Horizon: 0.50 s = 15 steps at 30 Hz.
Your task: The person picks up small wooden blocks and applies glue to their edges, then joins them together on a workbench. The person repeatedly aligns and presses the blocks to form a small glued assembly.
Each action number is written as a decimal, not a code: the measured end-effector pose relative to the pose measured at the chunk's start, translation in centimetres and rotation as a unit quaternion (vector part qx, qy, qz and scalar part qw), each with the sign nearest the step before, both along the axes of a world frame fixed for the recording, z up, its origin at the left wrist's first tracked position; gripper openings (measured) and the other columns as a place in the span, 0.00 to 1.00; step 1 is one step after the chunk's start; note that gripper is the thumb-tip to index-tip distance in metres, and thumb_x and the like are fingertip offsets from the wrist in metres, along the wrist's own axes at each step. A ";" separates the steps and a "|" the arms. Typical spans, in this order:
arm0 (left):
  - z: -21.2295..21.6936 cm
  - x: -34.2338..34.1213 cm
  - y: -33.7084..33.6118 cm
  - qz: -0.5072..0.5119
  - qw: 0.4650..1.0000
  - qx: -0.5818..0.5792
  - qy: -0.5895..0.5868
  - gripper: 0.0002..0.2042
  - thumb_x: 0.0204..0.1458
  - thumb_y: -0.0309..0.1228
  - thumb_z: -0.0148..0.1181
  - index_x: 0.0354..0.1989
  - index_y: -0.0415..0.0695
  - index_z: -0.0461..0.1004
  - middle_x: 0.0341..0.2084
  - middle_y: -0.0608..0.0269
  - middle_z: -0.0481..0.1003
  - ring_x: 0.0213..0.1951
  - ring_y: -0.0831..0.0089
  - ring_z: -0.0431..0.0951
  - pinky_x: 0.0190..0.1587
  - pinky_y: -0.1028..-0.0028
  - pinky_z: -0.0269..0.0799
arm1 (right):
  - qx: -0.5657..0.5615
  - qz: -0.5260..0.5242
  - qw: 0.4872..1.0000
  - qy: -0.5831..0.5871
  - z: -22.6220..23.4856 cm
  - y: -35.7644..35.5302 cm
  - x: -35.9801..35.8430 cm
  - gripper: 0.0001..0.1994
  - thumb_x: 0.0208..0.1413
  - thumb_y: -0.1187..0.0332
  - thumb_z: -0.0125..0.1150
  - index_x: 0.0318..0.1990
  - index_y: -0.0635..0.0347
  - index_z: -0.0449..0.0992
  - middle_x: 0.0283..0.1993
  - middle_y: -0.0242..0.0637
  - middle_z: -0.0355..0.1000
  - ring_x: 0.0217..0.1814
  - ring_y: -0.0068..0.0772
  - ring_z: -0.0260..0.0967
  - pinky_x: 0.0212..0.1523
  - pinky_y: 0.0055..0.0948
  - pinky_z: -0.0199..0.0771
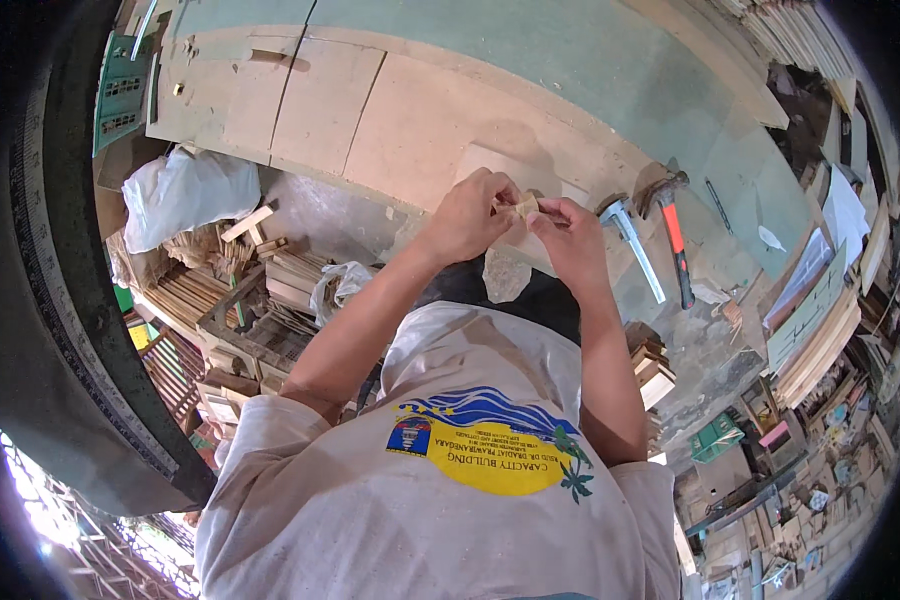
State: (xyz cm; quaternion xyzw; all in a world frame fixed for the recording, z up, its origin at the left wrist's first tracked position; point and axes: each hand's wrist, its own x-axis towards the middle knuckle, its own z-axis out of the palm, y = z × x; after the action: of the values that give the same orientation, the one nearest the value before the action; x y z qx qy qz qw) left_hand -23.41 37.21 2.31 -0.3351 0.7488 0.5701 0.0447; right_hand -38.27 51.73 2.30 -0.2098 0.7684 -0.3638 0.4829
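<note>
Both my hands meet over the near edge of a wooden workbench point(420, 120). Between their fingertips is a small tan piece point(526, 206), perhaps folded paper or thin wood; its kind is too small to make out. My left hand point(470, 215) is closed, pinching its left side with curled fingers. My right hand point(570, 238) pinches the other side between thumb and fingers. Just beyond the hands a pale flat board point(485, 160) lies on the bench, partly covered by my left hand.
Right of my hands lie a metal tool with a long flat bar point(638, 250), a hammer with an orange and black handle point(676, 240) and a thin dark stick point(718, 205). Leftward are a white plastic bag point(195, 195) and stacked wood strips point(195, 290). Boards point(820, 345) lean at right.
</note>
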 end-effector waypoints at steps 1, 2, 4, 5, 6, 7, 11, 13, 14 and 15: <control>0.1 0.0 0.1 0.004 1.000 -0.005 -0.003 0.12 0.56 0.27 0.68 0.48 0.39 0.80 0.44 0.49 0.79 0.44 0.59 0.82 0.47 0.64 0.79 | 0.000 0.006 1.000 0.007 -0.3 0.1 0.0 0.17 0.59 0.64 0.71 0.49 0.68 0.83 0.44 0.48 0.85 0.46 0.37 0.84 0.50 0.35 0.81; 0.2 0.0 0.1 0.007 1.000 -0.010 -0.007 0.12 0.57 0.27 0.68 0.48 0.38 0.80 0.44 0.49 0.79 0.44 0.58 0.82 0.47 0.64 0.79 | 0.000 0.013 1.000 0.015 -0.5 0.2 0.0 0.17 0.59 0.64 0.71 0.49 0.68 0.83 0.44 0.48 0.85 0.46 0.36 0.84 0.50 0.35 0.81; 0.3 0.0 0.3 0.015 1.000 -0.016 -0.009 0.12 0.57 0.28 0.67 0.47 0.38 0.80 0.44 0.49 0.79 0.43 0.58 0.83 0.46 0.63 0.80 | 0.005 0.004 1.000 0.007 -0.6 0.2 0.0 0.17 0.59 0.64 0.71 0.49 0.68 0.84 0.44 0.47 0.85 0.46 0.36 0.84 0.50 0.35 0.81; 0.4 0.1 0.3 0.019 1.000 -0.017 -0.009 0.12 0.58 0.29 0.67 0.47 0.38 0.80 0.43 0.49 0.80 0.43 0.58 0.83 0.46 0.63 0.80 | 0.008 0.001 1.000 0.002 -0.6 0.2 0.0 0.17 0.59 0.64 0.71 0.49 0.68 0.84 0.44 0.46 0.85 0.47 0.36 0.84 0.50 0.35 0.81; 0.5 0.1 0.3 0.023 1.000 -0.018 -0.008 0.12 0.58 0.29 0.67 0.47 0.38 0.80 0.43 0.49 0.80 0.42 0.57 0.83 0.46 0.63 0.80 | 0.003 -0.001 1.000 -0.002 -0.7 0.2 0.0 0.17 0.59 0.64 0.71 0.49 0.68 0.84 0.44 0.46 0.85 0.46 0.36 0.84 0.50 0.35 0.81; 0.6 0.0 0.3 0.025 1.000 -0.017 -0.006 0.11 0.58 0.30 0.67 0.46 0.37 0.80 0.43 0.49 0.80 0.42 0.57 0.83 0.46 0.62 0.80 | -0.001 -0.003 1.000 -0.006 -0.8 0.3 0.0 0.17 0.59 0.64 0.71 0.49 0.68 0.84 0.44 0.46 0.85 0.46 0.36 0.84 0.50 0.35 0.81; 0.9 -0.1 0.3 0.031 0.999 -0.023 -0.005 0.11 0.59 0.31 0.69 0.44 0.37 0.80 0.41 0.49 0.80 0.40 0.58 0.83 0.45 0.62 0.80 | 0.007 -0.004 1.000 -0.014 -0.6 0.1 0.0 0.17 0.59 0.63 0.71 0.49 0.68 0.83 0.43 0.46 0.85 0.45 0.35 0.83 0.50 0.34 0.81; 0.7 -0.1 0.4 0.036 0.999 -0.022 -0.005 0.11 0.58 0.32 0.70 0.43 0.37 0.80 0.40 0.49 0.80 0.38 0.59 0.83 0.44 0.62 0.80 | 0.003 0.001 1.000 -0.009 -0.6 0.1 -0.1 0.17 0.59 0.64 0.71 0.49 0.68 0.83 0.43 0.45 0.85 0.45 0.34 0.83 0.50 0.33 0.80; 0.5 0.0 0.4 0.040 0.999 -0.017 -0.003 0.12 0.58 0.32 0.71 0.42 0.37 0.80 0.40 0.49 0.80 0.38 0.60 0.83 0.43 0.63 0.80 | 0.001 0.004 1.000 -0.007 -0.5 0.1 -0.1 0.17 0.59 0.65 0.71 0.49 0.68 0.83 0.43 0.45 0.85 0.45 0.34 0.83 0.50 0.33 0.80; 0.4 0.0 0.3 0.044 0.999 -0.011 -0.001 0.12 0.58 0.32 0.71 0.42 0.37 0.80 0.40 0.50 0.80 0.37 0.61 0.83 0.42 0.63 0.80 | 0.008 0.000 1.000 -0.017 -0.3 0.0 -0.2 0.16 0.59 0.65 0.71 0.50 0.68 0.83 0.43 0.45 0.85 0.45 0.33 0.83 0.50 0.32 0.80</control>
State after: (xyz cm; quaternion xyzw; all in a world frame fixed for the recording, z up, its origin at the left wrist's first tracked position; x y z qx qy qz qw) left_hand -23.37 37.55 2.73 -0.3684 0.7399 0.5626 0.0165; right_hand -38.45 51.75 1.97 -0.2001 0.7631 -0.3607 0.4976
